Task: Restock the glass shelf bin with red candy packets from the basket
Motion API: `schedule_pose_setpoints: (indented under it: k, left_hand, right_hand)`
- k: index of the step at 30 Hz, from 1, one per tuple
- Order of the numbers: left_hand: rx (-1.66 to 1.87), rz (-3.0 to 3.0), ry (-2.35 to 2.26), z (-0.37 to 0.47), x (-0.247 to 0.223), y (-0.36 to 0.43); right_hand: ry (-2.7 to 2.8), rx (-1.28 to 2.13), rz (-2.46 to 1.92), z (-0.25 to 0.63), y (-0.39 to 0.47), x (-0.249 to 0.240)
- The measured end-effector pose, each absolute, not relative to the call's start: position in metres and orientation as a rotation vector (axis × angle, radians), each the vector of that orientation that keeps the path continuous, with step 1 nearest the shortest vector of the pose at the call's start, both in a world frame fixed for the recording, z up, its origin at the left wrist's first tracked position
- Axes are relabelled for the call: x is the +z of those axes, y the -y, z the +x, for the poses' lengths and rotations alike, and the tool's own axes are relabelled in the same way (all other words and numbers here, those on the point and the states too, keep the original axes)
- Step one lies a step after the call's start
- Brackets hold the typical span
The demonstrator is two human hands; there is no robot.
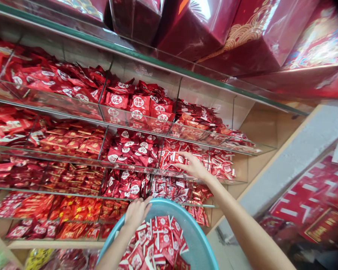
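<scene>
A blue-green plastic basin (207,240) stands below the shelves, with many small red and white packets (163,240) lying in it. My left hand (137,212) is closed over the basin's far left rim. My right hand (193,166) reaches to a glass-fronted shelf compartment. Its fingers are stretched out and apart over similar red and white packets (169,152), and I see nothing held in them. Whether the fingertips touch the packets, I cannot tell.
Glass dividers split the shelves into compartments of red packets (138,103). A thick glass shelf edge (157,56) runs above, bearing large dark red boxes (197,26). More red goods (307,191) are at the right, past a grey wall (281,157). Yellow packaging (38,258) shows low at left.
</scene>
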State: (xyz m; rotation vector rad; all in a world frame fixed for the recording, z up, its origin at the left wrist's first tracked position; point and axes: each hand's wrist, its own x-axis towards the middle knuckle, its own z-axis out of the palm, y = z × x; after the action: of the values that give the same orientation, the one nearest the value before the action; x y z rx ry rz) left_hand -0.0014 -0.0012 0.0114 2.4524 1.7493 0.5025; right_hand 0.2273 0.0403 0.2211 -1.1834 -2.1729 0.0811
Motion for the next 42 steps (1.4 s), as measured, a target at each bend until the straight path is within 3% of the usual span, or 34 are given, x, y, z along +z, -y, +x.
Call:
schedule_pose_setpoints:
  k: [7, 11, 16, 20, 42]
  left_hand:
    - [0.526, 2.491, -1.754, 0.0, 0.014, 0.001]
    - [0.511, 2.497, -1.754, 0.0, 0.013, 0.0]
    - [0.533, 2.507, -1.758, 0.001, 0.013, 0.001]
    - [0.539, 2.488, -1.763, 0.001, 0.014, 0.002]
    - [0.552, 2.516, -1.771, 0.0, 0.01, 0.0]
  right_hand:
    - [1.972, 0.451, -1.133, 0.21, 0.027, 0.205]
    - [1.998, 0.653, -1.184, 0.202, 0.05, 0.146]
    - [2.251, 0.588, -1.444, 0.204, 0.053, 0.061]
    - [2.461, 0.562, -1.586, 0.2, 0.054, 0.028]
    - [2.513, 0.462, -1.648, 0.184, 0.033, 0.034]
